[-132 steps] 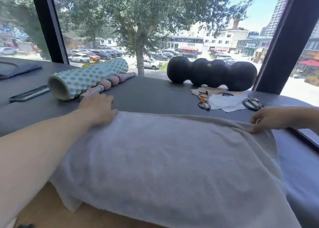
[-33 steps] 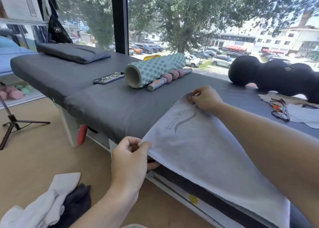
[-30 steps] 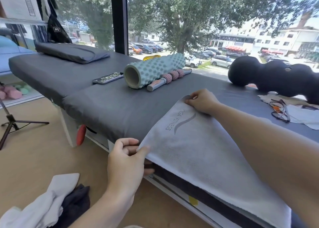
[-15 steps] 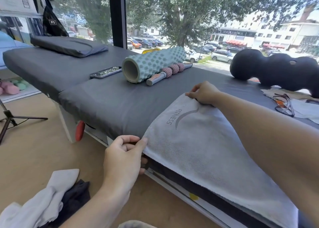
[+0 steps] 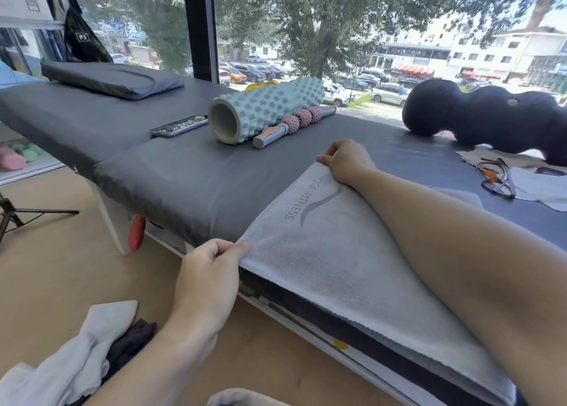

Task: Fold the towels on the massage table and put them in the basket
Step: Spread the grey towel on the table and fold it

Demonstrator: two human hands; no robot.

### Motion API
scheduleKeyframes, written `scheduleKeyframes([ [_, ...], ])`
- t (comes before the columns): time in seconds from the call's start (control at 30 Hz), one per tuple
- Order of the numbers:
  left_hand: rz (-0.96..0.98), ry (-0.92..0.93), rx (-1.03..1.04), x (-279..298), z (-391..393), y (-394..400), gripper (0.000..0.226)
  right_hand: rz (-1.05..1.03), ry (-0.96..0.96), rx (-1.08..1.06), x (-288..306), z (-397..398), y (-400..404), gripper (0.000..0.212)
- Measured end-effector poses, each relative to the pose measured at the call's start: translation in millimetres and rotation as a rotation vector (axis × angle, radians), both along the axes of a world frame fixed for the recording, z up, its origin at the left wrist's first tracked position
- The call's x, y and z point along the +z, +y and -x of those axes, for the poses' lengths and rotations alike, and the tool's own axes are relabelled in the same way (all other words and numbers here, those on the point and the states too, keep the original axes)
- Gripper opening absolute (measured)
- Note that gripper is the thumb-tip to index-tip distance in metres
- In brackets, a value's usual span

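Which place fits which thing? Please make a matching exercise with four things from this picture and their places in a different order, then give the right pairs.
Things:
1. foam roller
2. phone
3. glasses
4. left hand

Places:
A. on the white cloth at the far right
B. pinching the near corner of the grey towel
C. flat on the table, left of the roller
D. beside the pink-beaded massage stick

Pairs: 1-D, 2-C, 3-A, 4-B

teal foam roller (image 5: 264,109), phone (image 5: 179,125), glasses (image 5: 497,177), black peanut roller (image 5: 487,118)
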State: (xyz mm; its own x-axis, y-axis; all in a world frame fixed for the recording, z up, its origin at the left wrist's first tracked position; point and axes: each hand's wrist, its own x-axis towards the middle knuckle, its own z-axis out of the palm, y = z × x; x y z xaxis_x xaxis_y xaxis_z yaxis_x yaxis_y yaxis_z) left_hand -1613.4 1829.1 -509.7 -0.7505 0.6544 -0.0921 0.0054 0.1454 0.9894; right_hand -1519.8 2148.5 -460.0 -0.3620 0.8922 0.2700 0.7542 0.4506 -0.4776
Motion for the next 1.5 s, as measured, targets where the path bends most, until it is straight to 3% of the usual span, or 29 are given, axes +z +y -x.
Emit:
scheduleKeyframes([
  [0.1, 0.003, 0.041, 0.0, 0.2, 0.5, -0.8, 0.029, -0.104, -0.245, -0.064, 0.9, 1.9, -1.6, 0.047],
  [0.17, -0.005, 0.063, 0.019, -0.8, 0.3, -0.4, 0.029, -0.063, -0.302, -0.08, 3.8, -1.4, 0.5, 0.057],
  [0.3, -0.053, 0.131, 0.094, -2.3, 4.2, 0.8, 0.028, -0.192, -0.334, -0.057, 16.3, -35.5, 0.8, 0.043],
  [0.37, -0.106, 0.256, 0.172, -1.9, 5.0, 0.1, 0.03, -0.243, -0.369, -0.051, 20.6, -66.1, 0.2, 0.04],
  [0.47, -0.265, 0.618, 0.248, 4.9, -6.9, -2.5, 0.024, -0.278, -0.26, -0.097, 23.9, -113.4, -7.6, 0.042],
  [0.53, -0.388, 0.925, 0.107, 9.5, -28.7, -1.2, 0.021, -0.32, -0.182, -0.079, 26.3, -135.6, -20.5, 0.041],
  [0.6, -0.494, 1.123, -0.215, 10.2, -60.0, 3.7, 0.04, -0.319, -0.138, -0.004, 28.1, -149.3, -40.0, 0.042],
  [0.7, -0.349, 1.289, -0.755, 6.1, -114.3, 7.1, 0.08, -0.276, -0.234, 0.169, 23.1, -168.4, -67.8, 0.047],
  [0.77, -0.225, 1.413, -0.877, -3.6, -137.3, 10.5, 0.091, -0.106, -0.377, 0.264, 17.6, -184.7, -77.8, 0.05],
  [0.87, -0.165, 1.572, -0.841, -14.3, -146.6, 17.2, 0.087, 0.129, -0.517, 0.289, 18.5, -207.8, -77.4, 0.053],
  [1.1, -0.292, 1.491, -0.7, -24.1, -156.5, 15.2, 0.055, 0.061, -0.386, -0.107, 30.3, -241.5, -59.5, 0.048],
  [1.27, -0.357, 1.349, -0.641, -22.4, -163.0, 15.7, 0.042, 0.272, -0.304, -0.216, 38.8, -244.3, -57.1, 0.062],
  [1.43, -0.359, 1.302, -0.681, -20.3, -162.9, 13.6, 0.042, 0.429, 0.137, -0.198, 40.3, -244.1, -55.7, 0.035],
  [1.5, -0.361, 1.274, -0.689, -18.5, -162.2, 12.7, 0.041, 0.423, 0.206, -0.193, 41.9, -245.7, -56.1, 0.029],
])
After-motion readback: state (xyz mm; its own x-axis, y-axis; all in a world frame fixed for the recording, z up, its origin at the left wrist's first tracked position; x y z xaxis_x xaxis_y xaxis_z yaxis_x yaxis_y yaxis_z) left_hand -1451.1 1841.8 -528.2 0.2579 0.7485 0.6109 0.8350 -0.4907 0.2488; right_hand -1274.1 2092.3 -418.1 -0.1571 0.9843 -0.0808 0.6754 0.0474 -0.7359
